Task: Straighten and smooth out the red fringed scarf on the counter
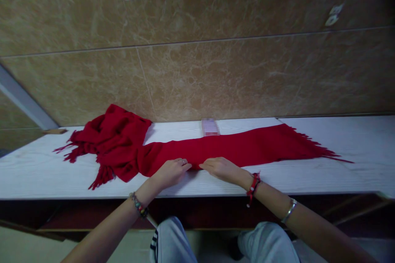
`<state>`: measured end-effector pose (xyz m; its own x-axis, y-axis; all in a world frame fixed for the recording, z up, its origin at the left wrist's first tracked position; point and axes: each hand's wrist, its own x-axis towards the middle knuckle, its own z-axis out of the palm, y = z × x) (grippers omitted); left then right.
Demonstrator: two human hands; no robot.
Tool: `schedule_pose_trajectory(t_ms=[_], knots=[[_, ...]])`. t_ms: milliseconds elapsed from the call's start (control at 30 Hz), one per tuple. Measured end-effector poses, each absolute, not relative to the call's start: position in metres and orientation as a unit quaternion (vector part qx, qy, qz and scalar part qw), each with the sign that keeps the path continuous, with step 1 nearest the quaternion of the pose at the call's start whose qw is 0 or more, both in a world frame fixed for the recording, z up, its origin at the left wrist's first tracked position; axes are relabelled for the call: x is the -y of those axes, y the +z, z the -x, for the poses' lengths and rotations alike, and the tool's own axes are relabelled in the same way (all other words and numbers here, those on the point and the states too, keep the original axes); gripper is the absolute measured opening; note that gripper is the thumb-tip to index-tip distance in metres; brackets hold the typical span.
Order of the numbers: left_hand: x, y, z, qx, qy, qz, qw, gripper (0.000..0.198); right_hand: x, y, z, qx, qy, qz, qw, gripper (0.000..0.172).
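Note:
A long red scarf (234,148) lies on the white tabletop, its right part spread flat with the fringe fanned out at the right end. At the left, red fabric with fringe is bunched in a crumpled heap (117,139). My left hand (174,171) pinches the scarf's near edge around its middle, a ring on one finger. Just to the right, my right hand (222,169) has its fingers pressed together on the same edge. A short stretch of red edge shows between the two hands.
A small pale, blurred packet (210,127) sits behind the scarf near the wall. The brown marbled wall (216,78) rises along the table's back edge. Below the front edge of the white table (308,181) is a dark open shelf (203,211).

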<state>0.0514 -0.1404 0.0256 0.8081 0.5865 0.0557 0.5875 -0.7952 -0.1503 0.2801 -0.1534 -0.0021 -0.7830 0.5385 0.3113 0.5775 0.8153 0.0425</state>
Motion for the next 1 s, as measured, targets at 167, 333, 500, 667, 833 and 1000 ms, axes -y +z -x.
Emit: schedule_pose_trajectory(t_ms=[167, 333, 500, 667, 833, 1000], knots=[[0.138, 0.024, -0.059, 0.351, -0.004, 0.931, 0.098, 0.023, 0.154, -0.006, -0.274, 0.917, -0.080, 0.348, 0.179, 0.023], [0.139, 0.009, -0.057, 0.346, -0.054, 0.929, 0.120, 0.018, 0.154, -0.006, -0.266, 0.905, -0.116, 0.371, 0.175, 0.012], [0.140, 0.006, -0.054, 0.313, -0.081, 0.936, 0.137, 0.017, 0.159, -0.007, -0.270, 0.907, -0.149, 0.343, 0.195, 0.017], [0.140, 0.005, -0.053, 0.284, -0.081, 0.947, 0.127, 0.018, 0.165, -0.007, -0.276, 0.921, -0.146, 0.313, 0.180, 0.016], [0.142, 0.011, -0.052, 0.271, -0.079, 0.957, 0.069, 0.020, 0.168, -0.007, -0.281, 0.930, -0.116, 0.303, 0.172, 0.018], [0.142, 0.029, -0.045, 0.236, -0.038, 0.970, -0.043, 0.025, 0.171, -0.010, -0.287, 0.932, -0.037, 0.297, 0.203, 0.023]])
